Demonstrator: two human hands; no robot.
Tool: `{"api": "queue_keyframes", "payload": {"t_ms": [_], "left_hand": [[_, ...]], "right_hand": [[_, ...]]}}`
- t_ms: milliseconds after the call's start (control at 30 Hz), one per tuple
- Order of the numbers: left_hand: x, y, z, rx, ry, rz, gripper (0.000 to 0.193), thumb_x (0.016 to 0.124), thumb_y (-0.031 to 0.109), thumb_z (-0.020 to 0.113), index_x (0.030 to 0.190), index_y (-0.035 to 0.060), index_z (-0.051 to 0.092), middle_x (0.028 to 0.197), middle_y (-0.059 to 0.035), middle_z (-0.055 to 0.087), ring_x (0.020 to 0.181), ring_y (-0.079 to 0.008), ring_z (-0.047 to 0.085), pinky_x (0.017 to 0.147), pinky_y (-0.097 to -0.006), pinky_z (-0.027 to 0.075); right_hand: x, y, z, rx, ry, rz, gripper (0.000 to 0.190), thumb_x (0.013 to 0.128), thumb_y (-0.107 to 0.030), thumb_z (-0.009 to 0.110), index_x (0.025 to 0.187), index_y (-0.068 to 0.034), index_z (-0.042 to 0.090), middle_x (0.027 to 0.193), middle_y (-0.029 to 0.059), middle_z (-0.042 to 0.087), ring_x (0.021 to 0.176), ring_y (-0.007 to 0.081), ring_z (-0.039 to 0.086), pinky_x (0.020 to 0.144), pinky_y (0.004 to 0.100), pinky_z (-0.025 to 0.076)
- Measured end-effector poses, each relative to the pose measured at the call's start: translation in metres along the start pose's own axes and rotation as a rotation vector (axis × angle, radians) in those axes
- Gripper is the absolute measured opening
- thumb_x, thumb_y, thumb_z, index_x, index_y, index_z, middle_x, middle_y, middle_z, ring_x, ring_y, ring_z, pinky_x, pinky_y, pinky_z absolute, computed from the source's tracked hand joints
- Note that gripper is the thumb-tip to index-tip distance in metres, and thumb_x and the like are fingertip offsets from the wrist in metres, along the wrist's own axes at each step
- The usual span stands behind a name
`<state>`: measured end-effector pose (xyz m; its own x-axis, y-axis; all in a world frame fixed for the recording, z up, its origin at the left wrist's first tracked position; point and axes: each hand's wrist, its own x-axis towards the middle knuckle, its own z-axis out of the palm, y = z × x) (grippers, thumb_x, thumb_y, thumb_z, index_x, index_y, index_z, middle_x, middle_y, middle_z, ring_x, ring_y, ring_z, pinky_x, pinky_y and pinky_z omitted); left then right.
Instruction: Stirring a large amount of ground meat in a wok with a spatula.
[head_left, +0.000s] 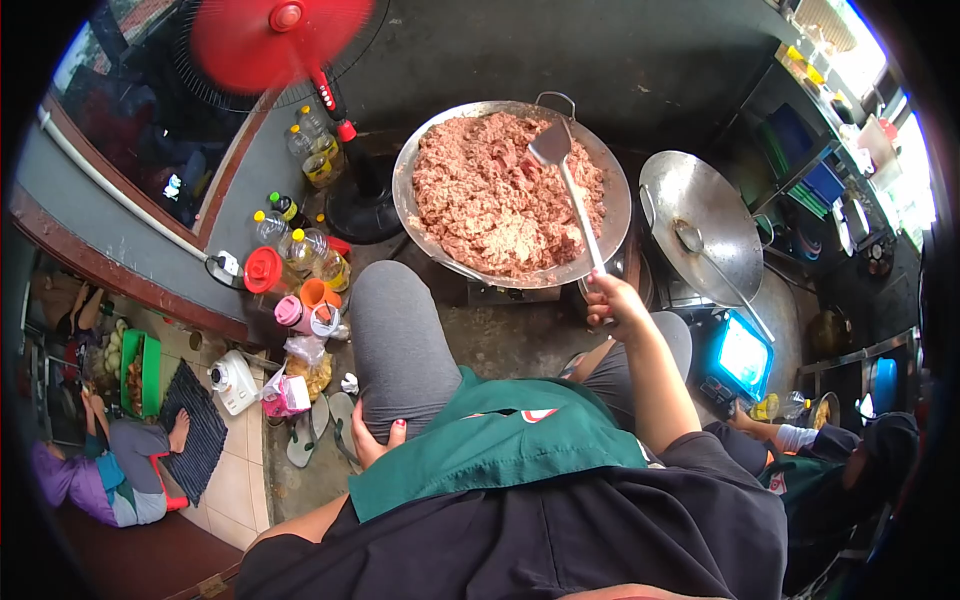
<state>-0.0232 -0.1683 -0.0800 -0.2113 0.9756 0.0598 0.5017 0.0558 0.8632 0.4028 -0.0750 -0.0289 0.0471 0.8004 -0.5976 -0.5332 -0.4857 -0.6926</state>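
Observation:
My right hand is closed around the handle of a long metal spatula, whose blade rests over the food near the wok's far right side. A large metal wok in front of me is heaped with a reddish-brown, crumbly mass that looks like ground or shredded meat. My left hand lies on my left thigh with no tool in it; part of it is hidden by the green apron.
A second wok with a ladle stands at the right. Bottles, a red pedestal fan and slippers are at left. One co-worker sits at lower right by a bright lamp, another at lower left.

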Motion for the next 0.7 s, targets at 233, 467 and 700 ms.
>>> {"api": "queue_keyframes", "payload": {"t_ms": [233,467,700], "left_hand": [[0.001,-0.002,0.002,0.014,0.018,-0.007,0.070,0.073,0.023,0.067,0.131,0.0022,0.033,0.124,-0.0208,0.043,0.115,-0.0328,0.043,0.098,-0.0413,0.032],[0.004,0.005,0.000,-0.010,-0.048,-0.041,0.072,0.073,0.025,0.067,0.132,0.0018,0.032,0.124,-0.0209,0.042,0.115,-0.0327,0.043,0.099,-0.0410,0.032],[0.000,-0.003,-0.002,-0.004,0.013,-0.027,0.072,0.073,0.024,0.067,0.132,0.0020,0.033,0.125,-0.0210,0.042,0.115,-0.0327,0.042,0.099,-0.0410,0.031]], "right_hand": [[0.010,-0.018,0.039,-0.276,0.192,-0.433,0.022,0.093,-0.033,0.048,0.094,-0.012,0.040,0.055,-0.0010,0.036,0.036,0.0090,0.033,0.036,0.0278,0.038],[0.070,0.033,0.026,-0.585,0.275,-0.124,0.027,0.091,-0.032,0.048,0.099,-0.007,0.043,0.061,0.0056,0.047,0.041,0.0151,0.044,0.035,0.0313,0.039],[0.010,-0.013,0.036,-0.110,0.097,-0.131,0.020,0.092,-0.033,0.048,0.090,-0.014,0.042,0.056,-0.0041,0.032,0.040,0.0062,0.028,0.035,0.0232,0.028]]}}
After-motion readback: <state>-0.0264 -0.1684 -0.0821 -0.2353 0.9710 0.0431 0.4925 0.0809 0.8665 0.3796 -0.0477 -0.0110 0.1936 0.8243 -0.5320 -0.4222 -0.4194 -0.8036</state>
